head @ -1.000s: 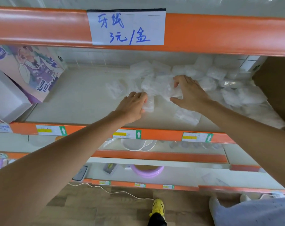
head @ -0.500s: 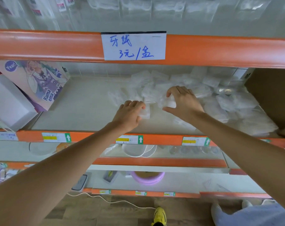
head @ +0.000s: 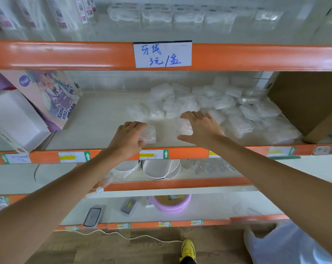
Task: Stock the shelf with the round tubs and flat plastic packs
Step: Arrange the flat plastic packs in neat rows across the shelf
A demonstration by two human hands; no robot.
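left grip (head: 129, 139) curled round 1 flat pack (head: 149, 134) near shelf (head: 96, 121) front edge | right grip (head: 202, 128) clamped on second pack (head: 184, 128) – loose pile (head: 233, 109) behind it, to the right | judged light, crinkly, slippery film – take across the width, gentle squeeze

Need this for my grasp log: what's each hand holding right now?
Left hand: grips a clear plastic pack.
Right hand: grips a second clear plastic pack.
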